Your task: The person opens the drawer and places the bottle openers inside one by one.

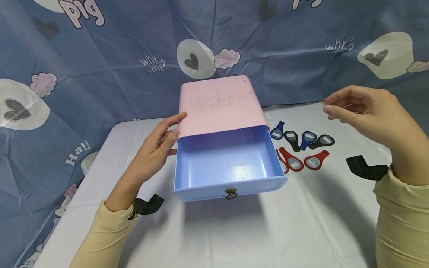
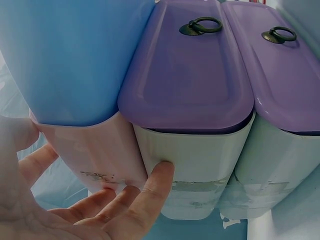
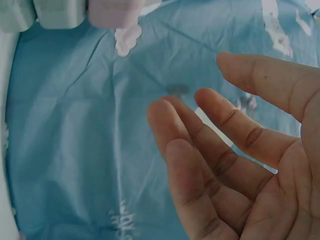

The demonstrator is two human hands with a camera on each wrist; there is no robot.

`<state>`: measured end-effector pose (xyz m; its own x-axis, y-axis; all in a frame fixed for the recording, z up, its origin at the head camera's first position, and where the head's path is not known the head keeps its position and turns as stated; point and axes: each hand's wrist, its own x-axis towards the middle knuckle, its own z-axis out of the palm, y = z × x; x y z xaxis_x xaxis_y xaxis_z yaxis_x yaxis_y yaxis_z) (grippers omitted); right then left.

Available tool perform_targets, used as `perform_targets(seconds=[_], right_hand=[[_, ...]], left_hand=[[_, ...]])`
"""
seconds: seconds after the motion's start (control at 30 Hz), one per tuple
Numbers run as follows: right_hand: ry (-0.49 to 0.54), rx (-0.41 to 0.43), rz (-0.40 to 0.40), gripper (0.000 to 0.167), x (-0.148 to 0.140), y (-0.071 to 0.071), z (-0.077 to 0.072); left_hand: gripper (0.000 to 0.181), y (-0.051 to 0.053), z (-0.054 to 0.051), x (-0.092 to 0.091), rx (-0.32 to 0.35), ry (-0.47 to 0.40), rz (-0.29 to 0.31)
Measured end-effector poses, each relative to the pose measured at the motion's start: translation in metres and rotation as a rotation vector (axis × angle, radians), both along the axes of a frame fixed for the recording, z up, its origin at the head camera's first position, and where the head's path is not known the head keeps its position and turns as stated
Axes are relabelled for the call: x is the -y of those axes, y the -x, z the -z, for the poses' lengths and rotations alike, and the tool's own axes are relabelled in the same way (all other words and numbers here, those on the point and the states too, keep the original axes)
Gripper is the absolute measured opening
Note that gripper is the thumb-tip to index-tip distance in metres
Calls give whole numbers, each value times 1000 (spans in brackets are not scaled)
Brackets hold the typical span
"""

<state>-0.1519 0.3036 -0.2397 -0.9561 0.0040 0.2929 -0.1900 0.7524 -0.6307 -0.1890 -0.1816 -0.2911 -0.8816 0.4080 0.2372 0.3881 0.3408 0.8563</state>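
Pink casing [image 1: 221, 108], pale-blue drawer [image 1: 228, 156], heart-patterned blue backdrop [image 1: 288, 74]

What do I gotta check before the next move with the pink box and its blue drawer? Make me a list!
1. Blue drawer pulled out: ok, it sticks out the front.
2. Left hand touching the pink casing: ok, at its side.
3. Right hand free: ok, it holds nothing.
4. Bottle openers all fully in sight: not ok, the leftmost red one is partly hidden by the drawer.
5. Very back of the drawer: cannot tell, the casing covers it.
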Motion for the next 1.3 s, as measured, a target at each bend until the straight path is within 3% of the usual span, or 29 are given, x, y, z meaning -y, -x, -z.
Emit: perform_targets(seconds=[0.17,0.4,0.7,0.8,1.0,1.2,1.3], right_hand=[[8,32,12,20,-21,13,8],[0,163,41,22,-57,35,32],[68,302,-2,15,-92,53,63],[48,365,7,32,-100,59,72],[63,456,-13,20,-120,66,95],[-21,497,-20,66,-121,74,118],[-44,503,-30,68,-121,78,125]], left_hand=[[48,0,0,0,-12,0,-1],[48,-1,1,0,5,-4,5],[48,-1,0,1,13,-10,11],[48,0,0,1,6,-11,7],[48,2,-1,1,4,-13,8],[49,-1,2,2,0,12,-8],[48,0,1,2,-7,9,-6]])
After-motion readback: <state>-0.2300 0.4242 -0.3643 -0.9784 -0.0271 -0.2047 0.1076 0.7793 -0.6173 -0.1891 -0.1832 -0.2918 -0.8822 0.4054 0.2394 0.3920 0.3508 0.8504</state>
